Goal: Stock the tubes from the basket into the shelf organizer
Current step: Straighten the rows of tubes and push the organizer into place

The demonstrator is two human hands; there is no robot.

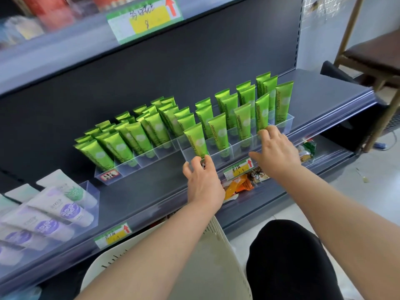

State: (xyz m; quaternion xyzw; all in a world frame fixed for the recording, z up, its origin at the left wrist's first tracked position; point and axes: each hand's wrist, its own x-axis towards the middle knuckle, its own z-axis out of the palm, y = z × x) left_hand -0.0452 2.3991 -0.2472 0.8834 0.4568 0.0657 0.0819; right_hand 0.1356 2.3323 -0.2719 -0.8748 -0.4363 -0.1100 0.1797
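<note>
Green tubes (218, 132) fill two clear trays: the left organizer (151, 158) at nine o'clock and the right organizer (236, 148), five compartments across. The left hand (203, 182) curls round its front-left corner. The right hand (278, 150), fingers spread, presses its front rim. Bare shelf (140, 191) lies before both, with the cream basket (214, 252) at six o'clock.

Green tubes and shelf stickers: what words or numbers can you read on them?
"Chamomile": printed along each green tube.
"8": handwritten on the top price tag; the scribble above it is blurred.
Lower price tags: handwriting too blurred to read.
Red-and-white label on the left organizer: too small.
Purple-and-white tubes: print too blurred.
</note>
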